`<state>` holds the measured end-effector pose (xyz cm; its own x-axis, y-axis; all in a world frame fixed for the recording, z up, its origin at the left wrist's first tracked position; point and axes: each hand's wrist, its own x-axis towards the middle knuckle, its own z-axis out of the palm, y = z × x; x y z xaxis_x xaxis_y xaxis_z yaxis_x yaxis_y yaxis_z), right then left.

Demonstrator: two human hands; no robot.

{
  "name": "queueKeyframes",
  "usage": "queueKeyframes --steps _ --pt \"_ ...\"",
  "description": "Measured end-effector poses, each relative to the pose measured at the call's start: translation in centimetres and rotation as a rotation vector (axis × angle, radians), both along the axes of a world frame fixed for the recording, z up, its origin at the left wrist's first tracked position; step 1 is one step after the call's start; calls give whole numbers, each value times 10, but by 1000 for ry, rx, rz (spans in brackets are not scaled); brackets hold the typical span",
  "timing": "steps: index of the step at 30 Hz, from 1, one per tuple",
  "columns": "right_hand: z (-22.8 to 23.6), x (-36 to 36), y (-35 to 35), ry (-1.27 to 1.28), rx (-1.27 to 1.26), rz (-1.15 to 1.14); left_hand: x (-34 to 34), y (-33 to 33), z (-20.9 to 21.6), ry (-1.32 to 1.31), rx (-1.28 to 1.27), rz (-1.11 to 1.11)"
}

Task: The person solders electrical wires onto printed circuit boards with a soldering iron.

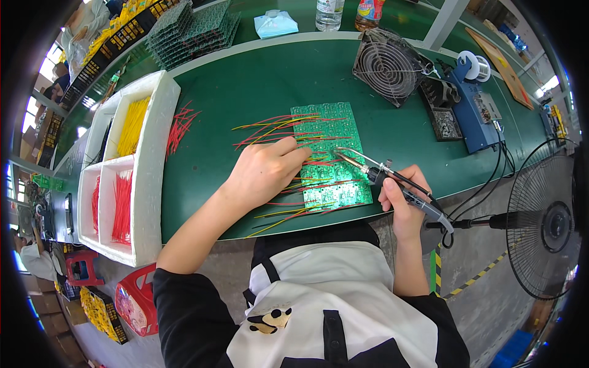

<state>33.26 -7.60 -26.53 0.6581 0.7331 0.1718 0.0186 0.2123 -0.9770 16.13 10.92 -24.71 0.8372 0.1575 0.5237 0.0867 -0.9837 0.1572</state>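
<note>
Near: green-topped workbench (239,80), its front edge just ahead of a white-and-black apron (334,264). Flat, rectangular green circuit panel (338,176) lies close to that edge, thin red and yellow wires (276,126) reaching out past its left side.

Right hand (404,199): curled round a slim grey-and-black soldering iron (375,176), metal tip over the panel's middle; contact not certain. Left hand (265,168): at the panel's left side, fingertips bunched, apparently pinching a wire; grip hidden, cannot tell for sure.

Judgement: a wire joint seems in hand. Next move calls for a steady wire end, the tip brought square to its pad, neighbouring wires clear of the heat.

Toward the bench's left end: white foam compartment tray (157,184), yellow wires (132,127) in its far-right compartment; loose red wires (180,130) outside.

Farther, right: black square fan (388,67), blue box-shaped soldering unit (471,113). Beyond the far edge, left: stacked green boards (191,37).
</note>
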Motion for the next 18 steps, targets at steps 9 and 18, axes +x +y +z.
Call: queueKeyframes --steps 9,18 --pt "-3 0 -1 3 49 -44 2 -4 4 -30 -34 29" --pt "-3 2 -3 11 76 -69 1 8 23 -149 180 79"
